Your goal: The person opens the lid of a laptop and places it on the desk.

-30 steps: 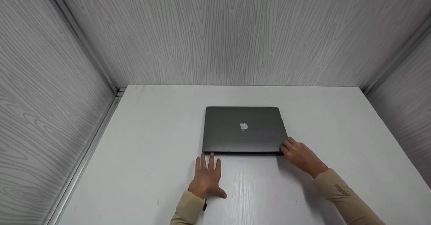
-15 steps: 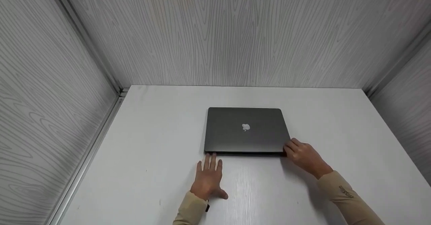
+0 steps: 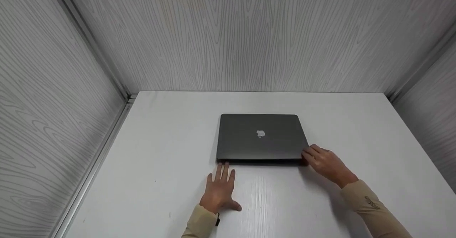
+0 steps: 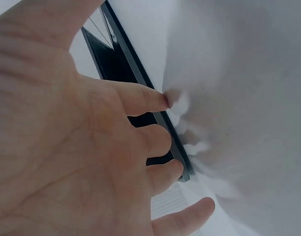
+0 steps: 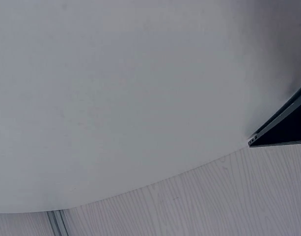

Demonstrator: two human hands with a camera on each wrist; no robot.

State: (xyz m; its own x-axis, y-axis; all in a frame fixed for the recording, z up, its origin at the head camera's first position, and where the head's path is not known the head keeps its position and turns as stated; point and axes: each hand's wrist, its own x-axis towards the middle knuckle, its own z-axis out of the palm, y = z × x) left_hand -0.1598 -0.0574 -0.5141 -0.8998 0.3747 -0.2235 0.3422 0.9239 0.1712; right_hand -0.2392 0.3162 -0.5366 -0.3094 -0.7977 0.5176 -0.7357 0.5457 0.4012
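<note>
White table (image 3: 171,152), enclosed by grey wood-grained walls (image 3: 231,38) at the back and sides. A dark grey laptop (image 3: 263,147) is set near the middle of the table, just beyond the left hand (image 3: 218,191). Its lid (image 3: 245,138) is tilted up slightly at the front edge; a narrow wedge of dark gap between lid and base (image 4: 135,66) is shown by both wrist views. A pale apple logo (image 3: 260,134) is borne on the lid's upper face.

Left hand: palm turned down, fingers straight and spread, thumb held out to the side, nothing gripped. The longest fingertips are placed at the front edge of the base, near its left corner; whether the edge is pressed cannot be told.

Right hand (image 3: 325,164): fingers curled at the front right corner of the laptop, the lid gripped there. The thumb is hidden.

Both forearms are covered by tan sleeves (image 3: 200,222), the right one marked with small dark lettering (image 3: 371,202). A dark band (image 3: 218,219) is seen at the left cuff. Shadows are cast on the table beside both arms.
</note>
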